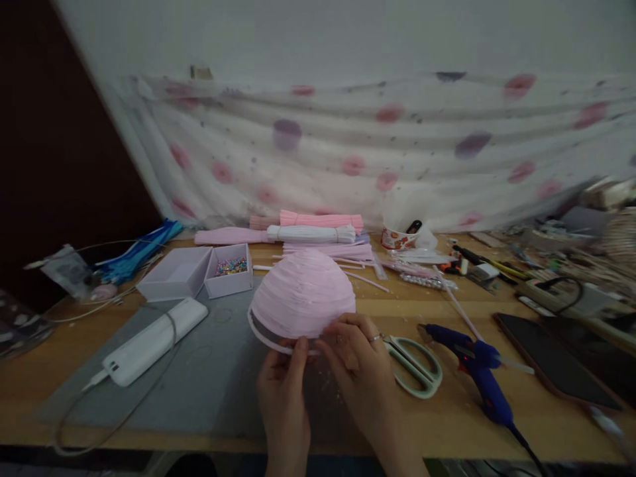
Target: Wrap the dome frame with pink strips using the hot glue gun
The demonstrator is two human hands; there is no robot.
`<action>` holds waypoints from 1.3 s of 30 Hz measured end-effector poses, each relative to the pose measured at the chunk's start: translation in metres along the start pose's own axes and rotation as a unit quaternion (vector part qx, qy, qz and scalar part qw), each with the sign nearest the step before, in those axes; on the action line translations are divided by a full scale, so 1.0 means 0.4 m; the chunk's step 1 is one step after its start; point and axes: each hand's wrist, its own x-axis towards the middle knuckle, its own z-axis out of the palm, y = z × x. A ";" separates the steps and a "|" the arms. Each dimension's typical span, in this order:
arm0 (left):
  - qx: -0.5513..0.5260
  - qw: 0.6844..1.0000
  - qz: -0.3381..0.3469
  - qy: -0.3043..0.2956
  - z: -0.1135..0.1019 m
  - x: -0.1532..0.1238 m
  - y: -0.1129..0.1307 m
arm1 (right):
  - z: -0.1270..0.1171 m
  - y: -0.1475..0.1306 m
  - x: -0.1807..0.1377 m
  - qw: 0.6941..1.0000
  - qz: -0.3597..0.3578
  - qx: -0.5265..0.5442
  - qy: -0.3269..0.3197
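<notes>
Pale pink dome [303,291], ribbed, rounded side up, tilted slightly; located mid-scene above the near right part of a grey mat [209,358], just beyond the fingertips of both hands. Narrow rim strip [258,334], pink, set along the dome's near left edge with a dark gap between.

Left hand [285,397]: thumb upright against the strip on the near side, forefinger curled behind; strip pinched between. Right hand [368,371]: ring on one finger; thumb and forefinger drawn together, pinching the dome's near edge just right of the left thumb. Strip's presence between the right fingertips: impossible to tell, contact partly hidden.

Right of the hands, on a wood table [412,437]: green-handled scissors [417,374], just beside the right hand; blue glue gun [489,387]; dark phone [551,361], farther right.

Left, on the mat: white power bank [154,341]. Beyond it: white box [171,281], next to a smaller box [229,285] of coloured beads [232,266].

Far side: white bundle [313,233] and pink bundle [320,221] of stems, lying crosswise; printed tub [397,238] to their right; blue bundle [136,255] at far left. Backdrop: spotted cloth [322,146].
</notes>
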 end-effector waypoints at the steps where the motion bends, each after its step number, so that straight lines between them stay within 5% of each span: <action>1: -0.001 1.000 -0.002 -0.003 0.001 -0.001 0.000 | 0.002 -0.001 0.000 1.000 0.006 -0.003 0.004; 13: -0.032 0.999 -0.030 0.013 0.014 0.004 0.026 | -0.035 0.013 -0.022 0.998 0.003 -0.024 0.062; 19: -0.054 0.998 -0.040 -0.001 0.014 -0.002 0.019 | -0.013 -0.011 0.000 0.998 -0.046 -0.045 0.026; 31: -0.044 0.999 -0.023 -0.021 0.011 -0.002 0.011 | 0.010 -0.005 0.013 0.999 -0.014 -0.048 0.006; 39: -0.080 0.996 -0.041 0.005 0.001 0.023 0.036 | -0.065 0.057 -0.008 0.996 -0.006 -0.062 0.056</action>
